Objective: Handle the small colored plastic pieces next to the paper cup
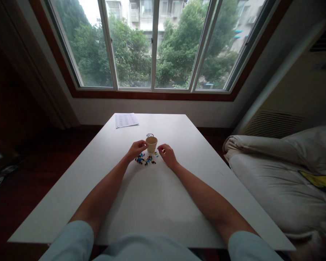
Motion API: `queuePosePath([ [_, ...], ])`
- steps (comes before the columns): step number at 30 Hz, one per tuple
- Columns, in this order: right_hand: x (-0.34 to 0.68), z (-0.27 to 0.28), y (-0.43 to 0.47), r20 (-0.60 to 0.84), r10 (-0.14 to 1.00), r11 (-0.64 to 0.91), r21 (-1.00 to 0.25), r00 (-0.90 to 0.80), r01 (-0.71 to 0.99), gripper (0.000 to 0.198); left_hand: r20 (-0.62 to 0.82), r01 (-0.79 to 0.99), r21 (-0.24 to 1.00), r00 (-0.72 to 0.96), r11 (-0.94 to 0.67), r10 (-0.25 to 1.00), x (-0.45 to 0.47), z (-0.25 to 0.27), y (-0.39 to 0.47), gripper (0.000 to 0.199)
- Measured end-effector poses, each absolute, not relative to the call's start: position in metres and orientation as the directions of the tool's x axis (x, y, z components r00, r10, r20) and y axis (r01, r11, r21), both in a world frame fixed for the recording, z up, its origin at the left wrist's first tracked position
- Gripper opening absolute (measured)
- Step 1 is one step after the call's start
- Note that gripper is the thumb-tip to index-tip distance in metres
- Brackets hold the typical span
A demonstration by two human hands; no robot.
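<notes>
A tan paper cup [151, 145] stands upright on the white table [141, 203], its mouth facing up. Just in front of it lies a loose pile of small coloured pieces [143, 160] in blue, black, red and yellow, too tiny to name surely. My left hand [137, 149] is at the cup's left side, fingertips pinched together by the rim; whether they touch it I cannot tell. On the right, my right hand [167, 153] hovers close to the cup and a few pieces, its fingers curled and closed. Anything inside either pinch is hidden.
Behind the cup lies a thin dark loop [150, 135], perhaps cord. Printed sheets of paper [126, 120] rest at the table's far left corner. A window [152, 54] rises beyond the far edge. To the right is a cushioned seat [274, 185] with a pale cover.
</notes>
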State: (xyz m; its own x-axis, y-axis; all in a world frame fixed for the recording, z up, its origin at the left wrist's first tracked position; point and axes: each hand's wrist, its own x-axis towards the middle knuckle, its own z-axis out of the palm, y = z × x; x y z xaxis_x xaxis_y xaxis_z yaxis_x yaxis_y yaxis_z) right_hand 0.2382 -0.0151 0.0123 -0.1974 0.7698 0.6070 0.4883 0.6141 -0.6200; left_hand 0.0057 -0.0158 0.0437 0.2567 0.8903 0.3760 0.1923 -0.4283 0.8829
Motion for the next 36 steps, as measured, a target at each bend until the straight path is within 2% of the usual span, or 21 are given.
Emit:
queuePosePath([
  [7,0.235,0.014,-0.016,0.589,0.784,0.600,-0.638,-0.196,0.483,0.018,0.421,0.253,0.877,0.007,-0.409,0.907,0.019,0.052,-0.008,0.030],
  [15,0.235,0.014,-0.018,0.577,0.791,0.598,-0.664,-0.201,0.448,0.021,0.423,0.291,0.871,-0.038,-0.395,0.905,0.025,0.041,-0.003,0.026],
  [20,0.236,0.012,-0.017,0.559,0.806,0.579,-0.678,-0.194,0.452,0.022,0.446,0.390,0.836,-0.071,-0.386,0.892,0.021,0.040,-0.005,0.027],
  [23,0.236,0.014,-0.018,0.551,0.811,0.572,-0.678,-0.195,0.462,0.022,0.486,0.515,0.766,-0.072,-0.385,0.871,0.018,0.041,-0.008,0.025],
  [27,0.235,0.019,-0.019,0.565,0.799,0.591,-0.673,-0.205,0.445,0.022,0.643,0.706,0.539,0.008,-0.459,0.766,0.018,0.044,-0.016,0.023],
  [29,0.235,0.021,-0.019,0.562,0.805,0.582,-0.685,-0.192,0.438,0.022,0.669,0.748,0.459,0.064,-0.479,0.741,0.020,0.045,-0.019,0.025],
  [33,0.235,0.024,-0.019,0.549,0.821,0.557,-0.712,-0.156,0.428,0.023,0.657,0.752,0.414,0.142,-0.513,0.740,0.025,0.042,-0.022,0.033],
  [36,0.234,0.026,-0.019,0.532,0.835,0.538,-0.732,-0.142,0.418,0.022,0.660,0.732,0.412,0.172,-0.543,0.731,0.027,0.037,-0.021,0.054],
])
